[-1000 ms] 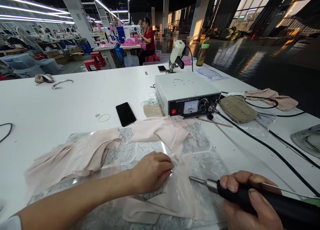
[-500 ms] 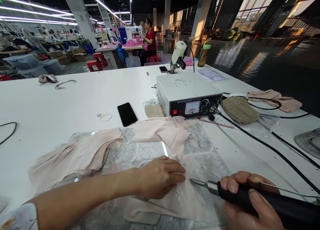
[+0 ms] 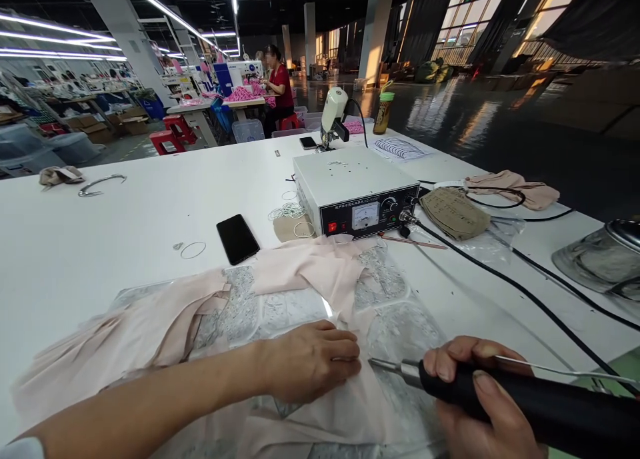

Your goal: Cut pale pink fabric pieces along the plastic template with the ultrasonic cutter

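My left hand lies flat on a piece of pale pink fabric, fingers stretched out and pressing it onto a clear scratched cutting plate. My right hand is wrapped round a black handheld cutter whose metal tip touches the fabric just right of my left fingertips. A black cable runs from the cutter's white control box across the table.
More pink fabric pieces lie on the plate. A black phone, thin wire rings, an olive cloth piece and a metal dish sit on the white table. A person in red works far behind.
My left hand first slid right toward the cutter tip, fingers stretching out flat. The view has shifted, so the table things sit further left.
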A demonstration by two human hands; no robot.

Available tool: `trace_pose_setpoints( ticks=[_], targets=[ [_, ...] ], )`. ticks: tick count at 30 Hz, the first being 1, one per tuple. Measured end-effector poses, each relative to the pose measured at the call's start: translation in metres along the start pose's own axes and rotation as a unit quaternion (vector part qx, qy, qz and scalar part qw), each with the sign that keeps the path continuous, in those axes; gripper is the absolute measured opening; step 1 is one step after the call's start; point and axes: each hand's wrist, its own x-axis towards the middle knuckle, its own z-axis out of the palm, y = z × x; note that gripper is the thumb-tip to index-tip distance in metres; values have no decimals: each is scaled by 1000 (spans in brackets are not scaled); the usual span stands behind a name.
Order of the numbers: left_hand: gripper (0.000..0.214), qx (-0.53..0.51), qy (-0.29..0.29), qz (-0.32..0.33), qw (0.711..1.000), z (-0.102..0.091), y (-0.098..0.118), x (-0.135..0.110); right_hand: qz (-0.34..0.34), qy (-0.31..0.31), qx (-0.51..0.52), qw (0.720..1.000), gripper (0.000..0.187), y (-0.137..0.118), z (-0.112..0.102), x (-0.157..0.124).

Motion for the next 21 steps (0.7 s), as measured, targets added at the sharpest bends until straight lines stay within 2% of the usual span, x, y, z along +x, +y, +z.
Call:
trace_pose_setpoints(
  ticks=[6, 10, 14, 21],
  targets=[
    [23, 32, -14, 24, 999, -1, -2, 2, 12, 30, 5, 999, 13, 2, 0, -2],
    [21, 42, 2, 27, 999, 2, -2, 1, -7, 54, 2, 998, 14, 5, 1, 0],
    [18, 43, 9, 21, 999, 4, -1, 0, -21, 34, 13, 999, 16, 11, 3, 5],
    [18, 87, -12, 47, 995, -1, -1, 3, -53, 20, -4, 998, 17, 17, 9, 8]
  ],
)
